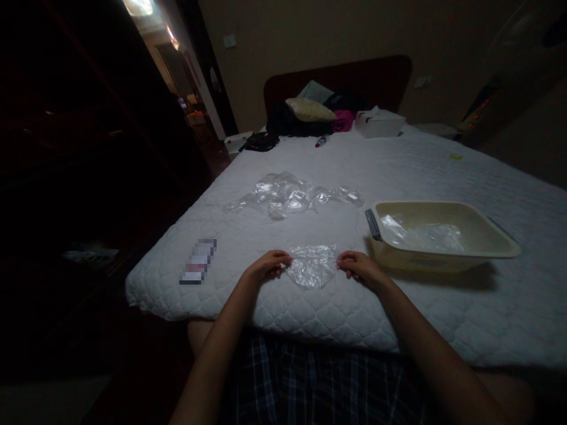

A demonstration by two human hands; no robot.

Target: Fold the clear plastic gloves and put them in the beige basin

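Note:
A small clear plastic bag [312, 265] lies flat on the white quilted bed [398, 171] near its front edge. My left hand [268, 265] pinches the bag's left edge with fingers curled closed. At the bag's right edge, my right hand [359, 267] pinches it the same way. Both hands rest on the mattress with the bag stretched between them.
A beige plastic basin [478, 251] with clear plastic inside sits to the right, a dark object [372, 224] beside it. More crumpled clear bags [287, 195] lie further back. A small flat packet [198, 261] lies left. Pillows, clothes and a white box [380, 123] are at the headboard.

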